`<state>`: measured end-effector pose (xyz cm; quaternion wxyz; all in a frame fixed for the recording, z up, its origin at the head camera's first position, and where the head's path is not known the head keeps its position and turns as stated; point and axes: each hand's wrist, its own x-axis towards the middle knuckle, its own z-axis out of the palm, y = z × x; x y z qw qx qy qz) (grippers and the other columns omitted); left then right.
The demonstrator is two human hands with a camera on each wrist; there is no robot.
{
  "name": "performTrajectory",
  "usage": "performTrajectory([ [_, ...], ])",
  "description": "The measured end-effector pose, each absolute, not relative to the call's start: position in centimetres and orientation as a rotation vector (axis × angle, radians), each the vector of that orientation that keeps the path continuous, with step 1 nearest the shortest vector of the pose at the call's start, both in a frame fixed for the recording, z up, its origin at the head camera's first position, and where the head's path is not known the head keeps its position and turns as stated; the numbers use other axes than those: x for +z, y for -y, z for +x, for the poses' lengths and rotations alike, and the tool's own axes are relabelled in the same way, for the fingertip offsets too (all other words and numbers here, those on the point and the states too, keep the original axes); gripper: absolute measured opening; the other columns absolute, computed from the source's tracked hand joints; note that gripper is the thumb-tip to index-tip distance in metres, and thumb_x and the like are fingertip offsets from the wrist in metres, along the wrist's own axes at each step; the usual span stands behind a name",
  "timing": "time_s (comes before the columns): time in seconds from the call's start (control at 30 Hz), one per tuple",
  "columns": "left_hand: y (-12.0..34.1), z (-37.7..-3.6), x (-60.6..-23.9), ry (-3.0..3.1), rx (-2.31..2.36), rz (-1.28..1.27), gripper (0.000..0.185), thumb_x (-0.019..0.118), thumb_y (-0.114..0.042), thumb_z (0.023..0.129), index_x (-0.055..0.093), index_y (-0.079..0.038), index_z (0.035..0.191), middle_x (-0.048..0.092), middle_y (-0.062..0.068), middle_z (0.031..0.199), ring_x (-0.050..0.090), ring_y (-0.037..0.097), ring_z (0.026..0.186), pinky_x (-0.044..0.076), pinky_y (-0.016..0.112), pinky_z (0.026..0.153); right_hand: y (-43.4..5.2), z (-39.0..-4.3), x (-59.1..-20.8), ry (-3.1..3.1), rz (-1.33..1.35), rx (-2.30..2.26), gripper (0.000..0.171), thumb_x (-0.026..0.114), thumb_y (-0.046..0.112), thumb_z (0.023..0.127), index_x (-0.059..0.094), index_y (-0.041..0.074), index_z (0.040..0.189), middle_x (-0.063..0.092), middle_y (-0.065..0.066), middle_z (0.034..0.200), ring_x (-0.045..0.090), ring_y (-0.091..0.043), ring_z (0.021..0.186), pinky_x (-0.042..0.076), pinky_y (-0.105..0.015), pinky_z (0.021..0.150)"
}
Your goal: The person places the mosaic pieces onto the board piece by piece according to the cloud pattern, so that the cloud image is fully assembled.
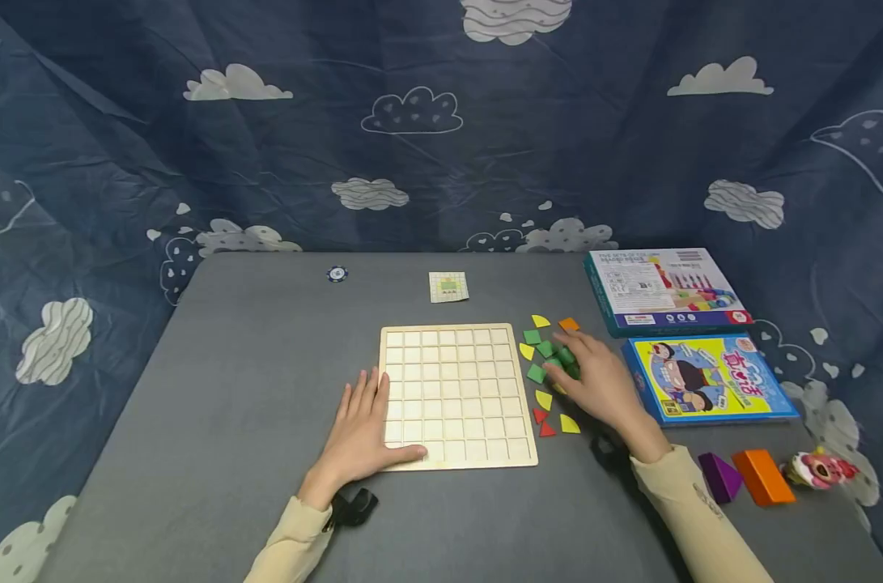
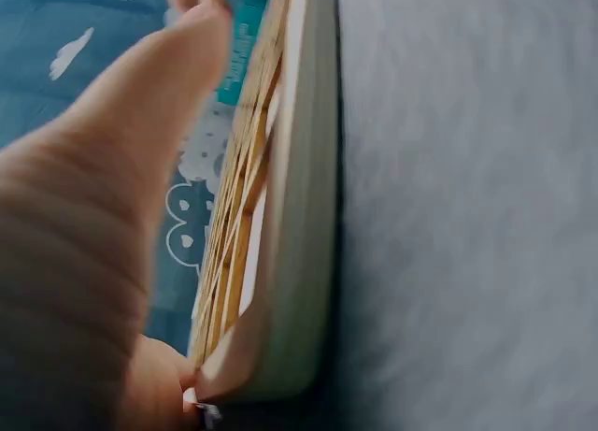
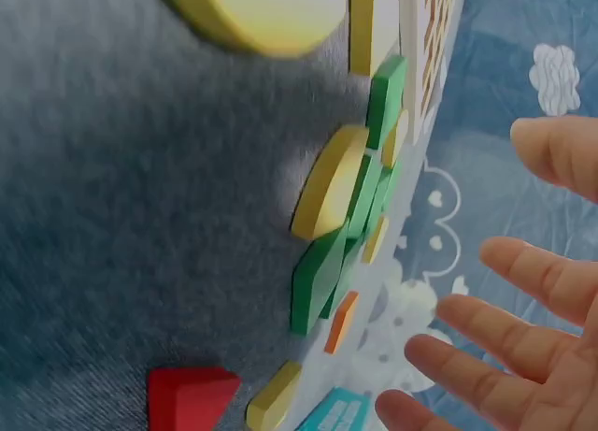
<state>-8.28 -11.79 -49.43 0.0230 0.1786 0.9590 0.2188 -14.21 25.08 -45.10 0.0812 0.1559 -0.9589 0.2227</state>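
A pale wooden grid board point(image 1: 456, 397) lies flat on the grey table point(image 1: 252, 364). My left hand point(image 1: 364, 425) rests flat on its near left corner, fingers straight; the left wrist view shows the thumb point(image 2: 84, 244) beside the board's edge point(image 2: 299, 216). To the right of the board lie scattered flat pieces: green squares point(image 1: 545, 350), yellow curved pieces point(image 1: 543, 399), red triangles point(image 1: 543, 423) and an orange one point(image 1: 568, 325). My right hand point(image 1: 597, 380) lies over the green pieces, its fingers point(image 3: 523, 328) spread and straight, holding nothing. Green pieces point(image 3: 322, 272) and a yellow piece point(image 3: 327, 183) lie beside them.
Two game boxes point(image 1: 667, 291) point(image 1: 711, 378) lie at the right. Nearer me sit a purple prism point(image 1: 719, 476), an orange block point(image 1: 762, 478) and a pink toy point(image 1: 820, 468). A small card point(image 1: 448, 287) and a round token point(image 1: 337, 274) lie at the back. Cloud-printed cloth surrounds the table.
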Motion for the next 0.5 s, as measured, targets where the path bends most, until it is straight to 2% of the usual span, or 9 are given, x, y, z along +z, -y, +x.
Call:
performTrajectory([
  [0.2,12.1,-8.1,-50.0,-2.966,0.683,0.599,0.139,0.056,-0.088,0.056,0.006,0.0,0.151,0.0,0.019,0.156,-0.005,0.03,0.143,-0.005,0.045,0.112,-25.5,-15.4,-44.7,2.919,0.382,0.711,0.047,0.067,0.027,0.089,0.059,-0.002,0.125,0.055,-0.025,0.123,0.051,-0.044,0.111,0.04,-0.061,0.09],
  [0.37,12.3,-8.0,-50.3,-2.997,0.65,0.655,0.139,0.055,-0.089,0.057,0.007,0.002,0.15,0.001,0.019,0.156,-0.004,0.031,0.143,-0.004,0.046,0.112,-25.2,-16.9,-44.4,2.972,0.308,0.743,0.043,0.065,0.027,0.09,0.061,-0.002,0.122,0.059,-0.024,0.117,0.056,-0.04,0.103,0.045,-0.057,0.082],
  [0.5,12.3,-8.0,-50.7,-3.035,0.634,0.685,0.137,0.053,-0.089,0.058,0.011,0.003,0.15,0.004,0.02,0.156,-0.001,0.031,0.143,-0.002,0.046,0.113,-25.0,-18.1,-44.3,3.011,0.269,0.765,0.042,0.064,0.027,0.091,0.062,-0.002,0.121,0.06,-0.023,0.116,0.057,-0.038,0.101,0.045,-0.055,0.081],
])
